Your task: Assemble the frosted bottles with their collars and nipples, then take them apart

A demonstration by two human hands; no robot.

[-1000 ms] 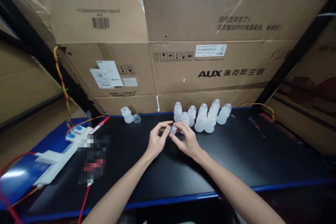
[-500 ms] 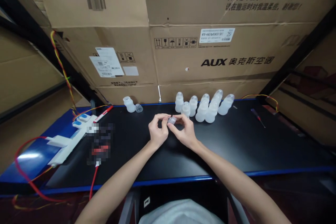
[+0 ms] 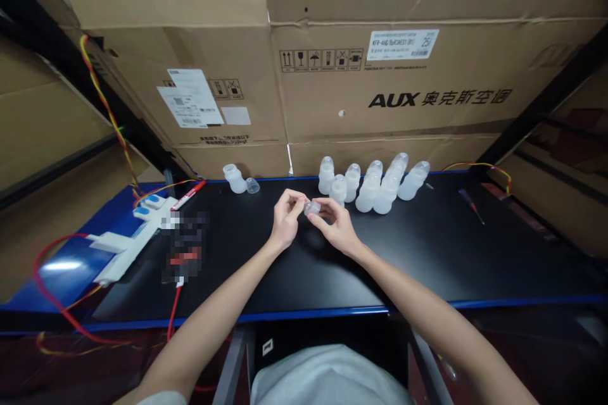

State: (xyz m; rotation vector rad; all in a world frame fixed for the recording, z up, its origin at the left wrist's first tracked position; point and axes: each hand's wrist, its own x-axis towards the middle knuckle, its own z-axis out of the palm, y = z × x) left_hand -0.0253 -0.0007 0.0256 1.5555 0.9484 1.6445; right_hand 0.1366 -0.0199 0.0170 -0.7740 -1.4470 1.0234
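Note:
Over the middle of the black tabletop, my right hand (image 3: 336, 225) grips a small clear bottle nipple with a ridged ring (image 3: 312, 207) between thumb and fingers. My left hand (image 3: 285, 218) is closed in a pinch at the left end of the same piece; its fingertips partly cover that end. Just beyond my right hand stand several frosted baby bottles (image 3: 368, 192) with clear domed caps. At the back left, an uncapped baby bottle (image 3: 234, 179) stands upright, and a clear domed cap (image 3: 253, 186) lies beside it.
A white power strip (image 3: 135, 240) with plugs and cables runs along the left, with a red marker (image 3: 189, 195) near its far end. A blurred-out object (image 3: 186, 247) lies beside it. A screwdriver (image 3: 471, 205) lies at right. Cardboard (image 3: 327, 92) walls the back edge.
My left hand has drawn slightly away from the nipple piece, showing more of it, and its fingers now pinch at the left end. The camera view has tilted down a little.

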